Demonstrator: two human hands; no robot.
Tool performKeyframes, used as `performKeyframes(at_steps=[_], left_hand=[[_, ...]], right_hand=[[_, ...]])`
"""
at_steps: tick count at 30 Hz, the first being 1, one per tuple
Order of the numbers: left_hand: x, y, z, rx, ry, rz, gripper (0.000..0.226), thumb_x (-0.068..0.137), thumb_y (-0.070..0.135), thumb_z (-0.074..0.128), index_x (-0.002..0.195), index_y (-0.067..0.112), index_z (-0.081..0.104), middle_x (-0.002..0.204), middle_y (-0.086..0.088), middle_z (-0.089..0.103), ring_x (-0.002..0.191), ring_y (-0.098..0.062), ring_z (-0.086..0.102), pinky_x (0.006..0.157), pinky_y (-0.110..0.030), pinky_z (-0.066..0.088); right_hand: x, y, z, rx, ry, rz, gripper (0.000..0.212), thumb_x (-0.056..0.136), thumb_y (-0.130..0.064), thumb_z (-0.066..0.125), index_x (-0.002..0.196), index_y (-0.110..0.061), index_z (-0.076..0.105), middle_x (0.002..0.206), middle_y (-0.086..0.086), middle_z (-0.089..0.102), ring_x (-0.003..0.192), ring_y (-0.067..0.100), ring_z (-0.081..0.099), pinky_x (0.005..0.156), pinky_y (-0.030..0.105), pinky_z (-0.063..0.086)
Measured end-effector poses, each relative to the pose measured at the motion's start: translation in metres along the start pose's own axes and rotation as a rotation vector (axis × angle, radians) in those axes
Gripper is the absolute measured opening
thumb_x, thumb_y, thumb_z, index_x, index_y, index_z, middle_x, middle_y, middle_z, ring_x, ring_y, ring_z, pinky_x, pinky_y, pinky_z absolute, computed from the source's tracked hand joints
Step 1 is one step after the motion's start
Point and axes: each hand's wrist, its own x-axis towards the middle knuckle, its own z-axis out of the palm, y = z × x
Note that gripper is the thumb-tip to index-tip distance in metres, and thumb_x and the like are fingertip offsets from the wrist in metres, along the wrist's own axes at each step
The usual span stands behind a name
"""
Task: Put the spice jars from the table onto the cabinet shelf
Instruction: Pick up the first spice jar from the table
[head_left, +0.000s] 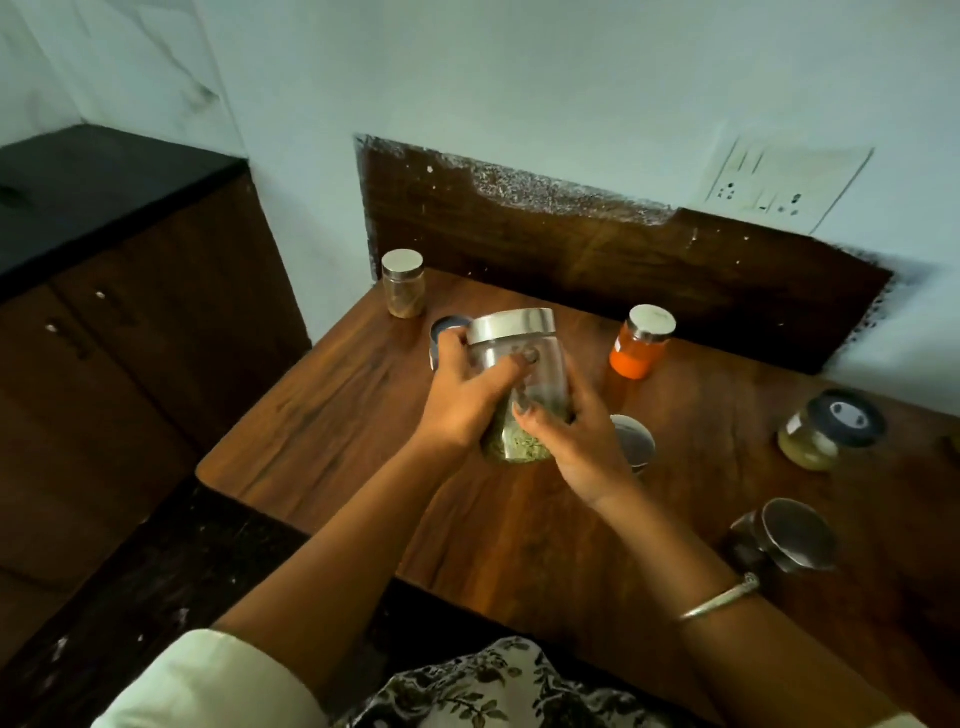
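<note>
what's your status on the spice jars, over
Both gripping: left hand, right hand on the silver-lidded jar. Left on table: orange jar and others. Close behind left hand: blue-lidded jar, mind it.

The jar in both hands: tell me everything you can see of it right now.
The large jar is clear, glass or plastic, with a silver metal-looking lid closed on top. Pale green contents fill only its lower part. It is roughly upright, over the wooden table; whether lifted or standing is hidden. The left hand and right hand grip its sides with curled fingers.
</note>
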Motion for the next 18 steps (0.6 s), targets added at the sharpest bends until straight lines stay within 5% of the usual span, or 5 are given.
performKeyframes(at_steps=[3,7,14,18], left_hand=[[-0.005,0.000,0.010,0.167,-0.017,-0.012,0.032,0.089,0.033,0.058,0.115,0.021,0.044,0.105,0.001,0.063,0.093,-0.015,0.064,0.080,-0.032,0.056],[-0.010,0.004,0.016,0.068,-0.140,-0.061,0.031,0.087,0.023,0.062,0.111,0.026,0.044,0.104,0.001,0.062,0.086,-0.011,0.065,0.067,-0.021,0.058],[-0.016,0.012,0.019,-0.067,-0.282,0.065,0.036,0.074,0.020,0.066,0.108,0.017,0.052,0.098,-0.008,0.068,0.084,-0.021,0.069,0.070,-0.032,0.058],[-0.022,0.016,0.018,0.108,-0.255,0.046,0.044,0.076,0.032,0.068,0.113,0.024,0.048,0.102,0.000,0.065,0.081,-0.007,0.069,0.067,-0.021,0.057]], right_hand=[[-0.004,-0.004,-0.007,-0.108,0.104,-0.020,0.092,0.069,-0.033,0.077,0.144,-0.026,0.026,0.138,0.003,0.049,0.121,0.016,0.055,0.090,0.034,0.054],[-0.014,-0.016,-0.019,-0.227,0.046,-0.051,0.094,0.077,-0.019,0.074,0.148,-0.030,0.013,0.143,-0.007,0.039,0.123,0.007,0.049,0.090,0.018,0.050],[-0.025,-0.035,-0.042,-0.056,-0.229,-0.044,0.097,0.073,-0.015,0.069,0.148,-0.029,0.010,0.125,-0.010,0.055,0.112,0.010,0.060,0.079,0.024,0.053],[-0.028,-0.036,-0.045,-0.100,-0.203,-0.032,0.109,0.067,-0.031,0.080,0.149,-0.034,0.007,0.140,-0.004,0.045,0.125,0.014,0.052,0.093,0.035,0.050]])
